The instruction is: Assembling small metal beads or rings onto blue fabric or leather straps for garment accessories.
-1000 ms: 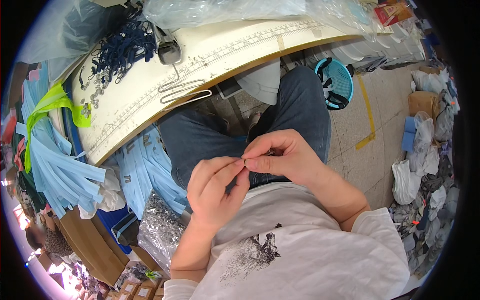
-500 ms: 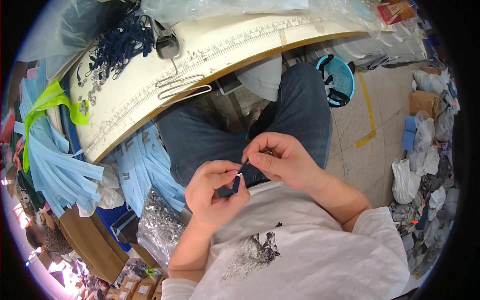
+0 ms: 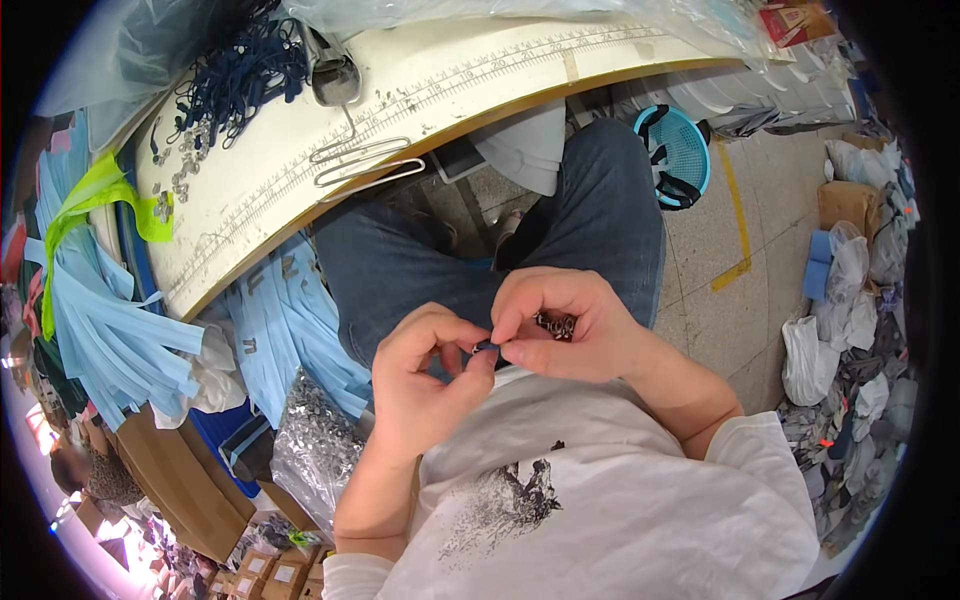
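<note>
Pinching: left hand (image 3: 422, 385) and right hand (image 3: 600, 325) meet over the lap, fingertips nearly touching, at a small dark blue piece (image 3: 487, 346).
Left grip: thumb and forefinger brought close together on that piece, a glint of metal at its edge.
Right grip: thumb and forefinger almost together at the piece's other side, though their exact contact is too small to tell; several small metal fittings (image 3: 556, 326) are held inside the curled fingers.
Small dark blue piece: between the two hands, above the jeans (image 3: 400, 285), well apart from the surface (image 3: 420, 75).
Surface: white, marked with a ruler scale; on it, a heap of dark blue cord loops (image 3: 238, 90), a metal scoop (image 3: 335, 82) beside them, scattered metal bits (image 3: 183, 168), and a bent wire (image 3: 370, 180) near the front edge.
Person's left: light blue strips (image 3: 110, 305), a bright yellow-green strip (image 3: 90, 205), a clear bag of metal pieces (image 3: 315, 450).
Person's right: a turquoise basket (image 3: 690, 145) on the floor (image 3: 705, 235).
</note>
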The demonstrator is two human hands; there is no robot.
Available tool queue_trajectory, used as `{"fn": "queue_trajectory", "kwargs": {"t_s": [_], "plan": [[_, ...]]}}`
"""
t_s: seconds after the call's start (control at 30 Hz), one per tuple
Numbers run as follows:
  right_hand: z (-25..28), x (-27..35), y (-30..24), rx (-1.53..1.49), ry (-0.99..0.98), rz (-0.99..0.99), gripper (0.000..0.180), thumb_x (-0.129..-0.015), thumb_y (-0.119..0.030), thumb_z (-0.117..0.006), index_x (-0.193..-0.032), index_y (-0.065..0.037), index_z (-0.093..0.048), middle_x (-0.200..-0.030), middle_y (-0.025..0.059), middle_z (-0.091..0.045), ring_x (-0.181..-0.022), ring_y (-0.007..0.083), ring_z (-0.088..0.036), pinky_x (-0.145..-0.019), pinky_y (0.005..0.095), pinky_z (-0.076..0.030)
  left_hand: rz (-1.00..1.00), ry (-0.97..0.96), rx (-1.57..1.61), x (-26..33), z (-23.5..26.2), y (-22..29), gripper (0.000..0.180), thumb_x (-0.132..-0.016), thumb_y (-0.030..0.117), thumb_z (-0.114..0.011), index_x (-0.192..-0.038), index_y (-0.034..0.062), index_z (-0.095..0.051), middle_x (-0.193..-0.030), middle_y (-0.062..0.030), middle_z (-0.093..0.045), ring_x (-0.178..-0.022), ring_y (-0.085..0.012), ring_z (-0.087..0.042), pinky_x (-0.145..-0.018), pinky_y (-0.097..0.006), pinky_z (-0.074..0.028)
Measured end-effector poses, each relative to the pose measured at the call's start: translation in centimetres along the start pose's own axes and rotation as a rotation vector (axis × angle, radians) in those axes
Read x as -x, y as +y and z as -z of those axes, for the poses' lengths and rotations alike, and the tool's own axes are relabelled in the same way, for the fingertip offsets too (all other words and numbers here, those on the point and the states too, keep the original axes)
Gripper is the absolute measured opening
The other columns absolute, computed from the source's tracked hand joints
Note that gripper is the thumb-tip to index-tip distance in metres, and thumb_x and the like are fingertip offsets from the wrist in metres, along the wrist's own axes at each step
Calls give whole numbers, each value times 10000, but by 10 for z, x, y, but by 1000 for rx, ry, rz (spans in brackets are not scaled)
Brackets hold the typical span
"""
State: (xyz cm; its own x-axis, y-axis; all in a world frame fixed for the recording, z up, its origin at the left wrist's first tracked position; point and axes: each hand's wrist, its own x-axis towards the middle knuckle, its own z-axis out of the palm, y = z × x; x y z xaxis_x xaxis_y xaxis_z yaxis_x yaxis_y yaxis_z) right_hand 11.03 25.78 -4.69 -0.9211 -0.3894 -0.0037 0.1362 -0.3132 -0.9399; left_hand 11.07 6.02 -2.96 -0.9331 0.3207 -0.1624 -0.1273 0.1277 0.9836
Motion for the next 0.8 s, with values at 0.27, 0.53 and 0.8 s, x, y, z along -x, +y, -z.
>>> {"fn": "queue_trajectory", "kwargs": {"t_s": [0.27, 0.53, 0.8], "plan": [[0, -4, -4, 253, 29, -7, 98, -836, -28, -699, -922, -38, -654, -805, -11, -560, -590, 31, -452, -527, 201, -349, 104, 51, 15, 3, 0, -1, 194, -706, -76, -695, -848, 24, -608, -784, -12, -559, -628, -45, -506, -528, -182, -383], [-1, -3, 0, 125, 109, -44, 89, -859, -14, -679, -938, -35, -643, -836, -25, -560, -643, 20, -473, -565, 187, -375, 183, 0, 299, 3, 0, 1, 192, -797, -114, -674, -932, 2, -601, -882, -13, -575, -758, -62, -538, -676, -192, -430], [3, 1, 1, -33, 118, -198, 154, -824, 41, -698, -954, -18, -641, -941, 16, -587, -750, 31, -496, -615, 173, -388, 228, -22, 301, 1, 3, 3, 138, -837, -64, -687, -948, -5, -629, -831, 14, -614, -705, -14, -530, -600, -159, -395]]}}
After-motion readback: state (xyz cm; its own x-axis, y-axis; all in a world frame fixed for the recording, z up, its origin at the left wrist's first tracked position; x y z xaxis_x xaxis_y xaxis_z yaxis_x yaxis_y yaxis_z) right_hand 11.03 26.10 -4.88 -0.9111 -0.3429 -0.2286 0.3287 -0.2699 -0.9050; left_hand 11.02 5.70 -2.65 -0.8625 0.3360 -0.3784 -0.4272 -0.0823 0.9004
